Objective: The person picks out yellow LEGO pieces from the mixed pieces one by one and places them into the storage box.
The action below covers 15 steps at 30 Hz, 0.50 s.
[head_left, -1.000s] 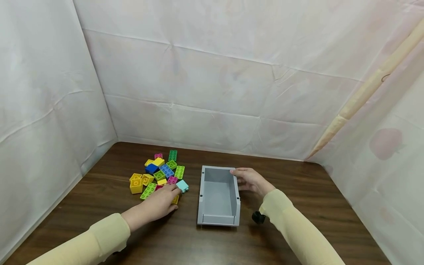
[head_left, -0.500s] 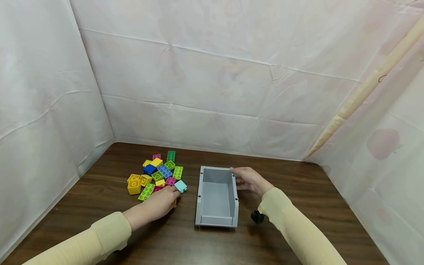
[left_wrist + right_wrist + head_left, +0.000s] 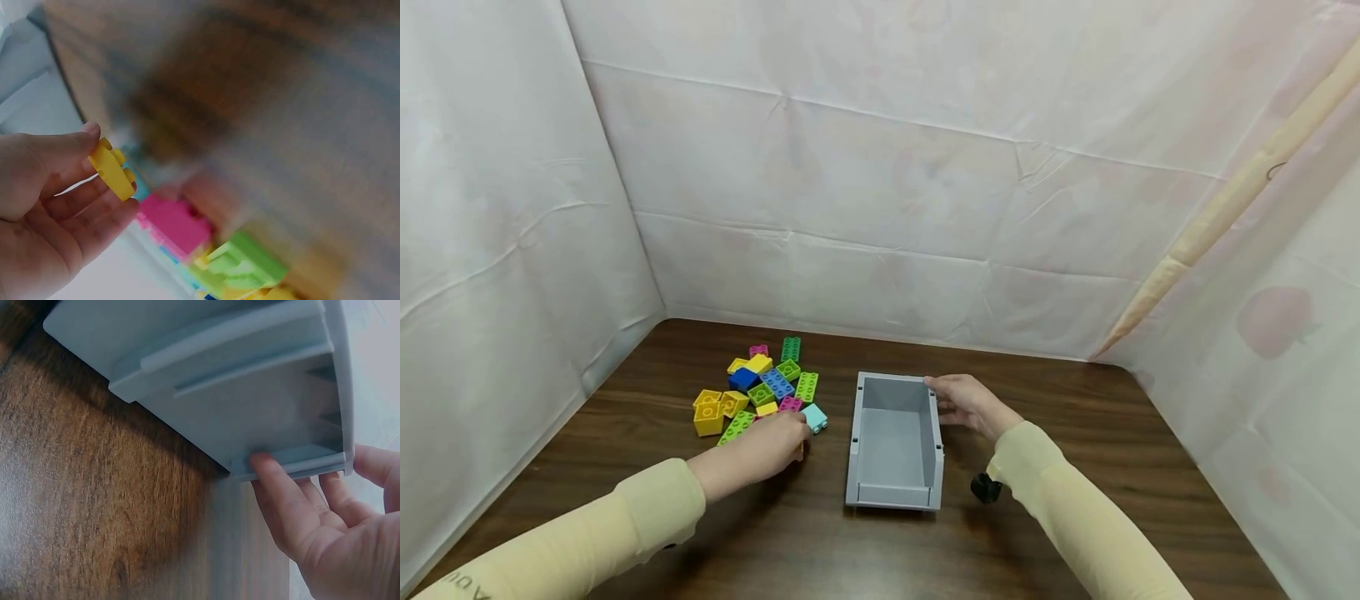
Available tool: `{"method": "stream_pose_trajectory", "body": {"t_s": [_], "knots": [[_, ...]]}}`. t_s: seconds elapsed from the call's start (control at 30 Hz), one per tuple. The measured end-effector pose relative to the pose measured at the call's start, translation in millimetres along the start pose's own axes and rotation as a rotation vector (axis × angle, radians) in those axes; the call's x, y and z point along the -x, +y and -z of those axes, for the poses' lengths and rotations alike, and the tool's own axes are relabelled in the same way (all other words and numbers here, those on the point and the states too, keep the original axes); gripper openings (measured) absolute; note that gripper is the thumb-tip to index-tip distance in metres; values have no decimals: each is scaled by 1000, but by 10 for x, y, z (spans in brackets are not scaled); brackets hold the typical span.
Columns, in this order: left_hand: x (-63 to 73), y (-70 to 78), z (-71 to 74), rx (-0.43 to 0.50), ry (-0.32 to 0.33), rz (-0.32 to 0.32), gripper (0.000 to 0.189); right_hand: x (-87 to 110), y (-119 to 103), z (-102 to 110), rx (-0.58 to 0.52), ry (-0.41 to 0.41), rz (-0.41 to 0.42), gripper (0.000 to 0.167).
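My left hand point(image 3: 766, 448) is at the near side of a pile of toy building bricks point(image 3: 777, 385). Between its thumb and fingertips it pinches a yellow building brick point(image 3: 112, 170), studs showing in the left wrist view. A pink brick point(image 3: 175, 225) and a lime green brick point(image 3: 247, 262) lie close by. A grey plastic storage bin point(image 3: 891, 450) stands on the table right of the pile, with nothing visible inside. My right hand point(image 3: 972, 405) holds its far right corner; the right wrist view shows fingers point(image 3: 284, 497) against the outer side wall.
The dark wooden table point(image 3: 1037, 542) carries everything. Pale cloth sheets point(image 3: 880, 167) hang behind it and at both sides. A light blue brick point(image 3: 815, 418) lies at the pile's right edge, between the left hand and the bin.
The left hand's fingers have closed on the yellow brick at the pile's near edge, and the hand has turned and lifted slightly. The right hand and the bin stay in place.
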State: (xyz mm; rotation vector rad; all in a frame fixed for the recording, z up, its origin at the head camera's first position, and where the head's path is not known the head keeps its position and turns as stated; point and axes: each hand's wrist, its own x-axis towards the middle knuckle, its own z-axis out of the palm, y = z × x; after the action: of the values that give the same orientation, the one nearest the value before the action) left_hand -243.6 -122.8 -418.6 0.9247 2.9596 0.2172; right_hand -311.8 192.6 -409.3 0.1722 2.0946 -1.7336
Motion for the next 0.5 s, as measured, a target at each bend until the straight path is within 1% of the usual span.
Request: {"method": "stream_pose_trajectory", "body": {"t_s": [0.17, 0.23, 0.4, 0.5], "knots": [[-84, 40, 171, -53, 25, -28, 15, 3, -18, -1, -5, 10, 3, 39], [-114, 66, 241, -71, 25, -38, 18, 5, -21, -9, -8, 12, 0, 41], [-181, 150, 414, -103, 17, -53, 20, 1, -14, -36, -1, 22, -3, 40], [-236, 204, 538, -144, 42, -85, 22, 2, -15, -33, 8, 20, 1, 39]]}}
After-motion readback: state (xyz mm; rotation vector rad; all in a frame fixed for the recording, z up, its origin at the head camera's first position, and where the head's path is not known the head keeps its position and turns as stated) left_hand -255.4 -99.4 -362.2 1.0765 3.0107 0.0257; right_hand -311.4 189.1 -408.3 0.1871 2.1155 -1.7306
